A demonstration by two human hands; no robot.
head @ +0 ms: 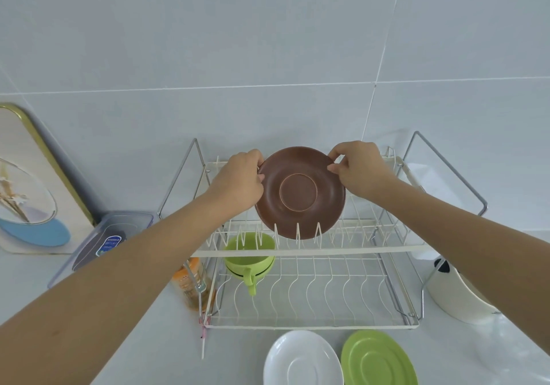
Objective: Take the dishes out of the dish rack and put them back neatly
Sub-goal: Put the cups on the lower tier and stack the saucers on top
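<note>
A brown plate stands on edge among the prongs of the upper tier of a white two-tier wire dish rack, its underside facing me. My left hand grips its left rim and my right hand pinches its upper right rim. A green cup sits in the lower tier at the left. On the counter in front of the rack lie a white plate and a green plate, side by side.
A tiled wall rises right behind the rack. Left of the rack are an orange bottle, a clear lidded box and a gold-edged tray leaning on the wall. A white container stands at the right.
</note>
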